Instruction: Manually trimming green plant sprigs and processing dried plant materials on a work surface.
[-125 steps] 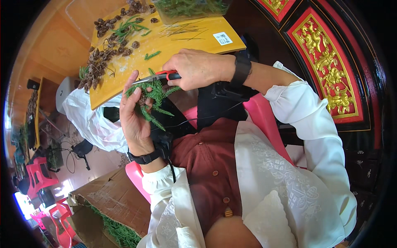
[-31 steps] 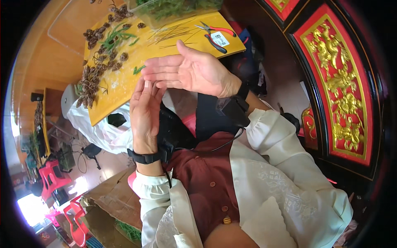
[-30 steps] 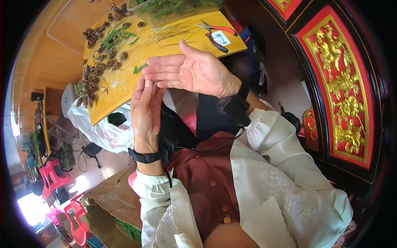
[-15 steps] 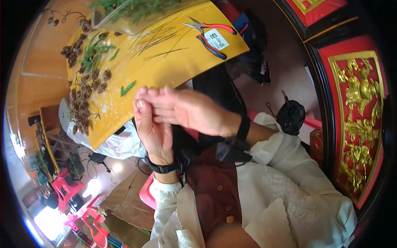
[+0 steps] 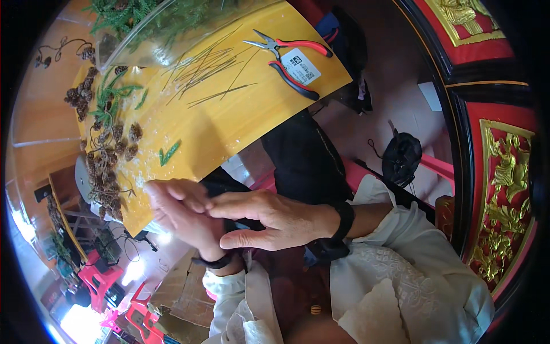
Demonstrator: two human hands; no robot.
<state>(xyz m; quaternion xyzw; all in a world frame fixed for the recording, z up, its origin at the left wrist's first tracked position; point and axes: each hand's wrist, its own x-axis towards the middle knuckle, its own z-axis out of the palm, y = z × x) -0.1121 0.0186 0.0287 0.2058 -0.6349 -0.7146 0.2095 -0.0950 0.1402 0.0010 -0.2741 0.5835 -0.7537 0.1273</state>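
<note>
My left hand (image 5: 184, 215), slightly blurred, is held over the table's near corner with its fingers stretched out. Against it lies my right hand (image 5: 266, 221), palm turned down, its fingertips touching the left near the base of the fingers. Nothing shows in either hand; the left palm is partly hidden. Just beyond them on the yellow table (image 5: 229, 132) sits a small green V-shaped sprig (image 5: 169, 153). Brown pine cones on wire stems (image 5: 106, 172) are heaped along the left side, beside a larger green sprig (image 5: 112, 94).
Thin dark wires (image 5: 209, 66) lie scattered mid-table. Red-handled pliers (image 5: 277, 46) rest open by a white label (image 5: 300, 67) near the right edge. A clear plastic bin (image 5: 137, 43) of greenery stands at the back. Pink stools (image 5: 98, 278) and cardboard (image 5: 186, 292) are on the floor.
Both hands have come down and nearer to me, the left also shifting leftward. The right hand has turned from palm showing to back showing. The view has moved slightly.
</note>
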